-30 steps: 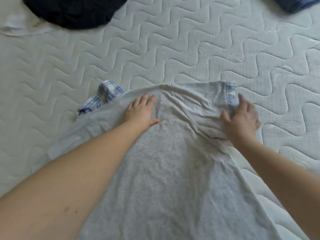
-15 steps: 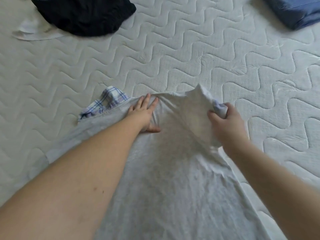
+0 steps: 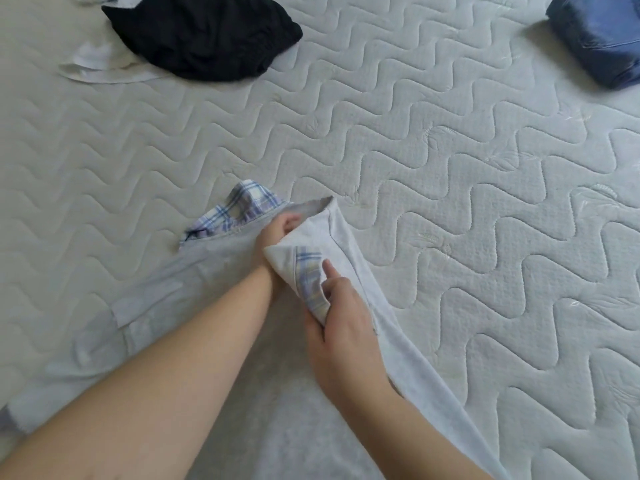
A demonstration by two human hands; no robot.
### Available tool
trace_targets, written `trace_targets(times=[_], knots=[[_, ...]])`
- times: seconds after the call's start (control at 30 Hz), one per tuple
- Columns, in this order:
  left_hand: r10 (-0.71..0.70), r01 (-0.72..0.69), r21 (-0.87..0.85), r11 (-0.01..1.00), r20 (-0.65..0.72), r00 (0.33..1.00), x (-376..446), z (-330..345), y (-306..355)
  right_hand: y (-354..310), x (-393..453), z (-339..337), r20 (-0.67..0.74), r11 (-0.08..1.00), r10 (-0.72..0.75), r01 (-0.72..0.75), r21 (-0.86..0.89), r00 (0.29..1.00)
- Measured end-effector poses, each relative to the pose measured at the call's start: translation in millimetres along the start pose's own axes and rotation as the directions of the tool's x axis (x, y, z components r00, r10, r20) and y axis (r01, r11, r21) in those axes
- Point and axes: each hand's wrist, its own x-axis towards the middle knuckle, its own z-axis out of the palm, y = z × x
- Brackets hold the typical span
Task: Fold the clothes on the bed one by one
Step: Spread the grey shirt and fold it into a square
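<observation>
At six o'clock on the bed (image 3: 450,168), the grey T-shirt's (image 3: 194,292) plaid-trimmed sleeve (image 3: 308,275), flat a second ago, has been carried inward, pinched in the right hand's (image 3: 341,327) grip, the left hand (image 3: 277,233) pressing flat: side fold underway.

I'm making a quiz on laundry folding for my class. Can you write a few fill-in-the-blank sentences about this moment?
1. The right hand pinches the grey shirt's sleeve by its ____ cuff.
2. The left hand rests on the ____ shirt.
3. The crumpled garment at the far left is ____.
4. The folded garment at the far right is ____.

Missing words: plaid; grey; black; blue
</observation>
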Motion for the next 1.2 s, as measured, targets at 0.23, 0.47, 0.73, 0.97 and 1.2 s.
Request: trace_targets(times=[0.23,0.47,0.73,0.97,1.2], knots=[[-0.417,0.420,-0.432,0.798,0.109,0.903,-27,-40,-15,-6,4,40,0.006,0.998,-0.030,0.030,-0.059,1.000],[-0.423,0.378,0.234,0.896,0.189,0.886,-26,-58,-14,8,-2,61,-0.012,0.954,-0.131,0.123,-0.273,0.991],[-0.044,0.089,0.412,0.907,-0.118,0.992,-5,-47,-23,69,-48,20,-0.002,0.785,-0.030,0.022,-0.619,1.000],[0.452,-0.231,0.479,0.847,-0.417,0.789,-96,1,-26,106,-84,-13,0.052,0.711,-0.038,0.063,-0.700,0.998],[0.036,0.035,0.172,0.984,-0.397,0.917,-220,82,-68,126,-140,-30,0.009,0.663,-0.024,0.023,-0.749,1.000]])
